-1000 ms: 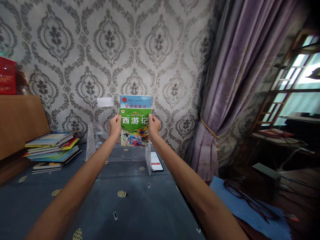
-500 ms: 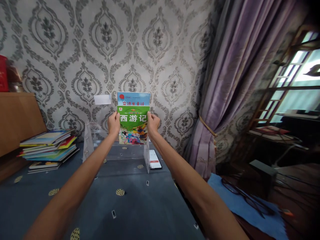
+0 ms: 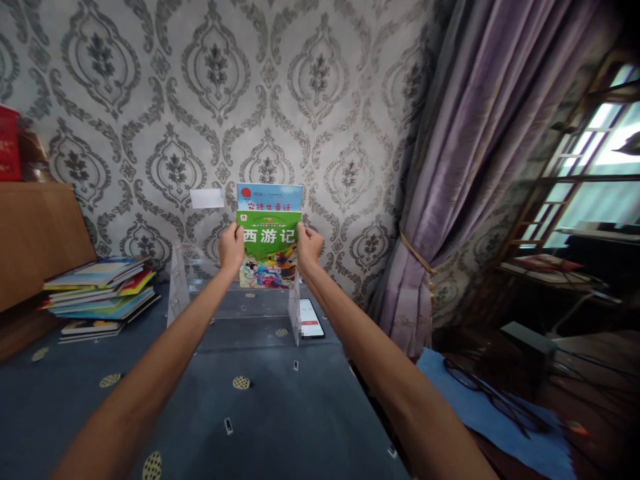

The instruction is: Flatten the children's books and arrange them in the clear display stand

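Note:
Between my two hands is a green picture book (image 3: 270,250) with large white characters and colourful figures on its cover. My left hand (image 3: 231,247) pinches its left edge, and my right hand (image 3: 309,245) pinches the right edge. Right behind it stands a light-blue book (image 3: 270,197) with red characters, only its top part showing. Both books are upright at a clear acrylic rack (image 3: 177,283), whose side panels show to the left and below my right hand. Whether the green book's lower edge rests on the rack I cannot tell.
A stack of books (image 3: 103,297) lies on the dark blue tablecloth (image 3: 200,427) at the left, beside a wooden cabinet (image 3: 40,240). A phone (image 3: 311,319) lies right of the rack. Eyeglasses (image 3: 495,393) rest on a blue cloth (image 3: 540,427) at the lower right. A purple curtain (image 3: 450,167) hangs behind.
The view has shifted very slightly, so everything sits a few pixels further right. My hands keep the same hold on the green book, and it stays in front of the blue one.

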`<action>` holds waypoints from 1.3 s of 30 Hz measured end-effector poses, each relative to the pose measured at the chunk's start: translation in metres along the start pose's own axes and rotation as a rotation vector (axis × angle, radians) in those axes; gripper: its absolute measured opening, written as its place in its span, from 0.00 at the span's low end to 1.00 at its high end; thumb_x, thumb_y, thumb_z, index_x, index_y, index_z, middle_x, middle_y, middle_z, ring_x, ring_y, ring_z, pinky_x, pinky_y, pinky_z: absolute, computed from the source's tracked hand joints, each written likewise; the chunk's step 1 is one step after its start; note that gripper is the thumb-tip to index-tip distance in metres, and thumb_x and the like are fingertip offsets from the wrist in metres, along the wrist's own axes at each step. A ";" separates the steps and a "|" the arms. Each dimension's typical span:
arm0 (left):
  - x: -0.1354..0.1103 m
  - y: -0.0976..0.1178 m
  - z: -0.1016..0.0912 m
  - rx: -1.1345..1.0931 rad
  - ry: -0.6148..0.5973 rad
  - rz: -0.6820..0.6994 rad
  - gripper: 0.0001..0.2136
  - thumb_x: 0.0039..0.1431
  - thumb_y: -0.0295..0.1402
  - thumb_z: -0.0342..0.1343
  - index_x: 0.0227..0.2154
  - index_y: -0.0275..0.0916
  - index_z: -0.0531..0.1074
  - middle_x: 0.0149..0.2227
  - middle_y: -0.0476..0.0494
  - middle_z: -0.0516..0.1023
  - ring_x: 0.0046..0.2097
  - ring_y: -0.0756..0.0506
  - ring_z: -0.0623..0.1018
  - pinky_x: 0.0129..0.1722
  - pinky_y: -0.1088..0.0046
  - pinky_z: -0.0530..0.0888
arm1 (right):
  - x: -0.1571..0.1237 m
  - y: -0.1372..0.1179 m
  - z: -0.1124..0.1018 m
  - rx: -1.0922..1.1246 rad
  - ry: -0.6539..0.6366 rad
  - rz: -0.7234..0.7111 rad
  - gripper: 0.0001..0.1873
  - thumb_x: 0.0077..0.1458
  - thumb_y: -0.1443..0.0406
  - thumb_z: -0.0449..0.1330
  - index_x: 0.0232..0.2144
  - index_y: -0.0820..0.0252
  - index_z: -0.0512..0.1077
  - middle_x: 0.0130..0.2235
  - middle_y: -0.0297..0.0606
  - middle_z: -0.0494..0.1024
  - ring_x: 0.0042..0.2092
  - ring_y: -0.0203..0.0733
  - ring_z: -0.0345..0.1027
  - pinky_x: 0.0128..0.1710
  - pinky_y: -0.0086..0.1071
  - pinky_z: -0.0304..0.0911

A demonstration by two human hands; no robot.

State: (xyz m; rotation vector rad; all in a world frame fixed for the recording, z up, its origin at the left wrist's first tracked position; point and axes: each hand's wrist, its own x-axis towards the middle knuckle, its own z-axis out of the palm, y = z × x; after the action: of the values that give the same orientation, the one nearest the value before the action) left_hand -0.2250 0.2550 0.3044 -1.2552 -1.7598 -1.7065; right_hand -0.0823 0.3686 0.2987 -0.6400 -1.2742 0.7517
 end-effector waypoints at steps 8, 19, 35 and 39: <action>0.000 0.000 0.001 0.041 -0.001 -0.025 0.09 0.62 0.33 0.47 0.32 0.41 0.71 0.28 0.44 0.75 0.31 0.44 0.71 0.34 0.72 0.62 | -0.001 -0.001 0.000 -0.011 0.003 -0.010 0.28 0.53 0.45 0.49 0.25 0.63 0.74 0.23 0.34 0.72 0.30 0.41 0.65 0.29 0.29 0.57; 0.001 -0.004 -0.001 0.011 -0.030 -0.013 0.10 0.62 0.34 0.47 0.37 0.40 0.73 0.33 0.43 0.78 0.34 0.44 0.74 0.36 0.72 0.65 | -0.002 -0.006 -0.005 0.018 -0.022 0.007 0.26 0.51 0.46 0.52 0.23 0.63 0.73 0.23 0.33 0.72 0.29 0.40 0.64 0.30 0.30 0.56; 0.000 -0.011 0.001 -0.053 -0.041 0.053 0.10 0.61 0.36 0.50 0.40 0.39 0.72 0.36 0.41 0.78 0.39 0.41 0.76 0.43 0.66 0.71 | -0.012 -0.001 -0.012 0.021 -0.110 -0.076 0.29 0.55 0.45 0.49 0.31 0.64 0.76 0.28 0.37 0.76 0.35 0.44 0.66 0.34 0.30 0.59; 0.000 -0.015 0.005 -0.083 -0.032 0.037 0.09 0.61 0.38 0.53 0.39 0.41 0.72 0.37 0.40 0.78 0.41 0.39 0.77 0.45 0.64 0.72 | -0.012 0.002 -0.013 0.020 -0.115 -0.100 0.28 0.55 0.46 0.49 0.32 0.63 0.76 0.30 0.37 0.77 0.36 0.45 0.67 0.36 0.31 0.60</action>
State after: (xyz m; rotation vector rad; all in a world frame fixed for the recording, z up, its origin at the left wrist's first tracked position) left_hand -0.2356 0.2620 0.2944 -1.3483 -1.6883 -1.7650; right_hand -0.0713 0.3599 0.2874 -0.5194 -1.3919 0.7260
